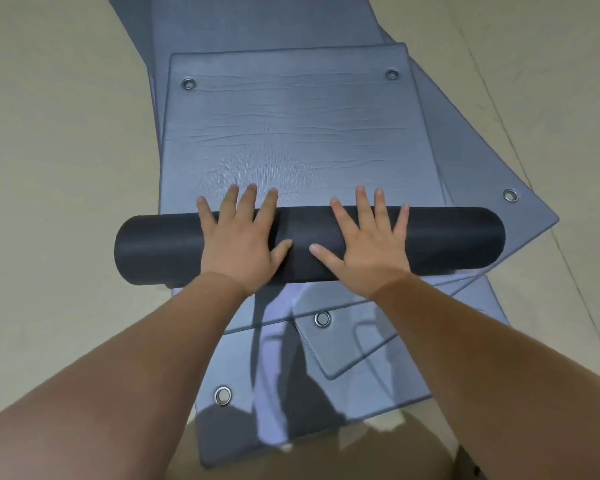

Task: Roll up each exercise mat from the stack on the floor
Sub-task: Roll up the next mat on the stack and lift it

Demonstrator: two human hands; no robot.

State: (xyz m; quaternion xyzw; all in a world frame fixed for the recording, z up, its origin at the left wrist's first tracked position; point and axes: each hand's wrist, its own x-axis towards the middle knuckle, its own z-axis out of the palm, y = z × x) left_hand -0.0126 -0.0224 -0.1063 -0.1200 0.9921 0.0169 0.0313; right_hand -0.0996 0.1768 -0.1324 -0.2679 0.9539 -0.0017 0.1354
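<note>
The top exercise mat is partly rolled into a dark roll lying crosswise in the middle of the view. Its flat grey-blue remainder stretches away from me, with two metal eyelets at its far corners. My left hand presses flat on the roll left of centre, fingers spread and straight, fingertips over its far side. My right hand presses flat on the roll right of centre in the same way. Neither hand grips anything.
Several more grey-blue mats lie fanned out beneath at different angles, with eyelets at their corners, one near me. Beige floor lies on both sides. My knees show at the bottom edge.
</note>
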